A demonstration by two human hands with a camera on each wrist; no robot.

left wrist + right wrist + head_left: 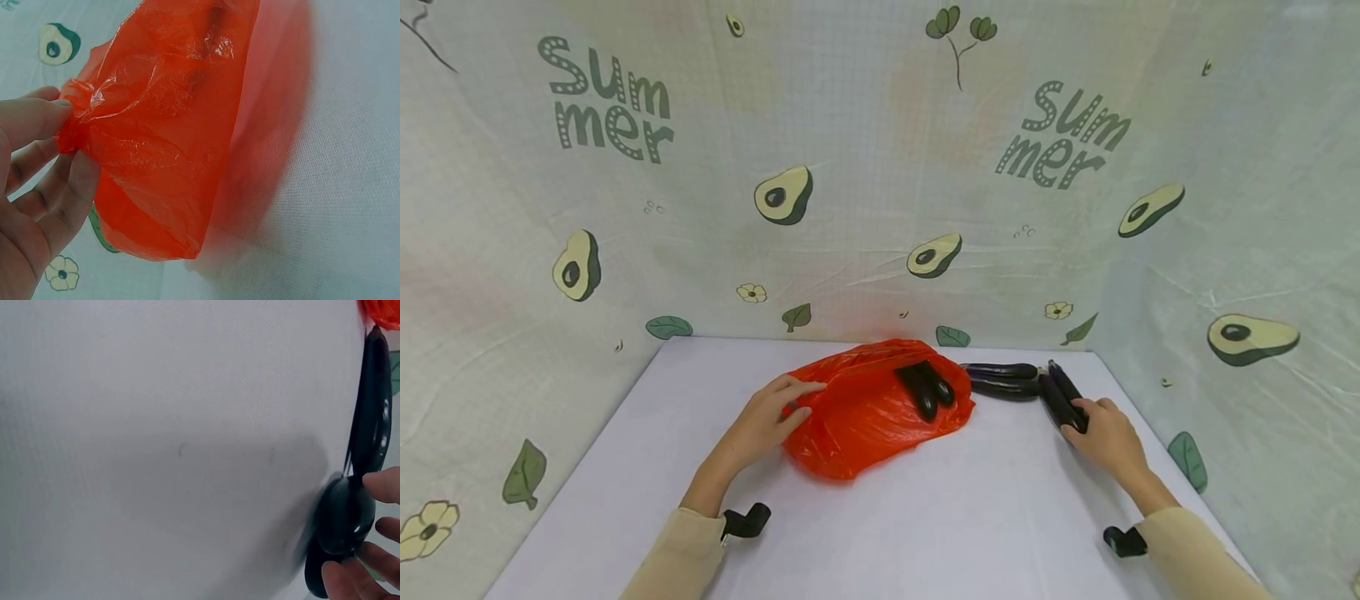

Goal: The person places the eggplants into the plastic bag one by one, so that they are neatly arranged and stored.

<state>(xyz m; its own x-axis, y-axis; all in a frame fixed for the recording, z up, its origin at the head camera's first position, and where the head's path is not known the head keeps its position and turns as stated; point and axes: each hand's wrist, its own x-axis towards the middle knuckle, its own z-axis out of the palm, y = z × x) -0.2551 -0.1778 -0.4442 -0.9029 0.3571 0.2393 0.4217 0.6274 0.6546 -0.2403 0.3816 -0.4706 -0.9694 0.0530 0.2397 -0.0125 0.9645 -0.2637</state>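
My left hand pinches the gathered edge of a red plastic bag between thumb and fingers. The bag lies on its side with its mouth toward me, and two dark eggplants show inside it. Over at the right, my right hand grips the near end of an eggplant, thumb on one side and fingers on the other. A second eggplant lies right alongside that one. Two more eggplants rest between the bag and my right hand, their left ends partly behind the bag.
The white tabletop runs back to a hanging cloth printed with avocados, leaves and lettering. That cloth also rises along the left and right sides. A black strap device sits at my left wrist, and another at my right.
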